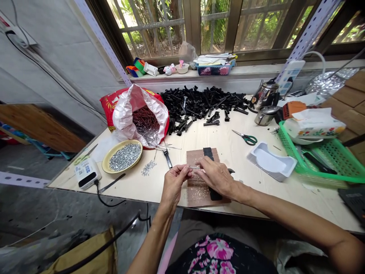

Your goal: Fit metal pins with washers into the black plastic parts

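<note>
My left hand (175, 182) and my right hand (216, 176) meet over a brown board (196, 190) at the table's near edge. Both pinch a thin metal pin (195, 168) held level between them. My right hand also covers a black plastic part (212, 195) that lies on the board; another black part (208, 152) lies at the board's far end. A plastic bag of long metal pins (145, 121) lies open to the left. A yellow dish of small silver pieces (123, 156) sits in front of it.
A big pile of black plastic parts (199, 102) lies at the back. Green-handled scissors (246, 137), a white tray (270, 160), a green basket (322, 158), a metal kettle (265, 97) and a white device (87, 172) also stand on the table.
</note>
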`<move>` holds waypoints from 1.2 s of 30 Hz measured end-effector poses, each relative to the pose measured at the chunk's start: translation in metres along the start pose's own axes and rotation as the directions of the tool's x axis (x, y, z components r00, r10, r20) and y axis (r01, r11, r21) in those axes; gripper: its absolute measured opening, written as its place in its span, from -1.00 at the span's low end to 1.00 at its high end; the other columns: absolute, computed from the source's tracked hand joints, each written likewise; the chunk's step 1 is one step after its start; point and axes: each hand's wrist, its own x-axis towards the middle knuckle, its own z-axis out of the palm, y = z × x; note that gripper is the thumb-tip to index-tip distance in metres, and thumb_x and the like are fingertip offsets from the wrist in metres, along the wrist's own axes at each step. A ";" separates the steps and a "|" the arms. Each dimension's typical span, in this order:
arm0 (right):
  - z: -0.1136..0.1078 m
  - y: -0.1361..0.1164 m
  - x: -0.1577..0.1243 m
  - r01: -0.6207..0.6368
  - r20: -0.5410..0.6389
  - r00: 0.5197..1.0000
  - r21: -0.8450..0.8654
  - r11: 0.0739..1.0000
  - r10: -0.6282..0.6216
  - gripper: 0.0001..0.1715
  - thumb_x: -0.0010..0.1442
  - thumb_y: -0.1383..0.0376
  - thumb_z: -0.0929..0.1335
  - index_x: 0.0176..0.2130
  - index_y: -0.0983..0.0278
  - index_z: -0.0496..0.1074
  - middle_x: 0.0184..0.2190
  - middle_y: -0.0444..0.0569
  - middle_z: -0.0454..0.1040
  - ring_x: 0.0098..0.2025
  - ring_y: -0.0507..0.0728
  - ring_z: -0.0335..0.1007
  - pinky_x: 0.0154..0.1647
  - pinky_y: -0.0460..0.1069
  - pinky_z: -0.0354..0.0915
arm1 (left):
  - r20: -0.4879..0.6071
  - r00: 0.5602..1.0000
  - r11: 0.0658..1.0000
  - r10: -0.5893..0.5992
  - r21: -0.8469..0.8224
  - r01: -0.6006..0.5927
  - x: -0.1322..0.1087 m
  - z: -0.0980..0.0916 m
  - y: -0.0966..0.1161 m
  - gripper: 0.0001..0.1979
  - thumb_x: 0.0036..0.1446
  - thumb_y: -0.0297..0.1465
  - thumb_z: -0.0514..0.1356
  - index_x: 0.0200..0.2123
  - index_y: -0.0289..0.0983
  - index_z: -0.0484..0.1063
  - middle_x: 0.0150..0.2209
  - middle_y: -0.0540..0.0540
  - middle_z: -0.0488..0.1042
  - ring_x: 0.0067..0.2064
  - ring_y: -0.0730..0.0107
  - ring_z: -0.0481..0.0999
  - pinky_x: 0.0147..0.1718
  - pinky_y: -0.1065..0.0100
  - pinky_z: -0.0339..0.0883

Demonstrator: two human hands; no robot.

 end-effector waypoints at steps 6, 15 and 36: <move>-0.002 0.003 -0.001 -0.042 0.071 0.997 0.061 0.997 0.037 -0.76 0.35 0.28 0.16 -0.28 0.29 0.34 -0.35 -0.05 0.39 -0.35 0.05 0.35 -0.40 -0.10 0.16 | 0.018 1.000 1.000 -0.023 0.009 0.023 0.001 0.000 0.001 -0.71 -0.18 -0.30 0.40 -0.41 -0.39 0.51 -0.47 -0.07 0.52 -0.49 0.55 0.44 -0.37 0.44 0.38; -0.005 -0.001 -0.005 -0.023 0.055 0.998 0.092 0.996 0.018 -0.79 0.33 0.31 0.17 -0.20 0.29 0.36 -0.30 -0.03 0.38 -0.31 0.04 0.35 -0.34 -0.11 0.23 | 0.031 0.998 0.997 -0.063 -0.036 0.064 0.003 -0.004 -0.002 -0.70 -0.22 -0.32 0.42 -0.41 -0.39 0.51 -0.47 -0.07 0.52 -0.50 0.56 0.44 -0.39 0.46 0.38; 0.024 0.126 0.005 -0.010 -0.028 1.000 -0.110 0.994 0.007 -0.74 0.32 0.28 0.23 -0.28 0.28 0.47 -0.34 -0.02 0.42 -0.27 0.08 0.25 -0.37 -0.06 0.20 | 0.182 0.905 0.546 0.385 0.745 -0.382 -0.007 0.010 -0.062 -0.56 0.18 -0.31 0.06 0.13 -0.27 0.26 -0.26 -0.11 0.41 -0.34 0.39 0.41 -0.25 0.29 0.35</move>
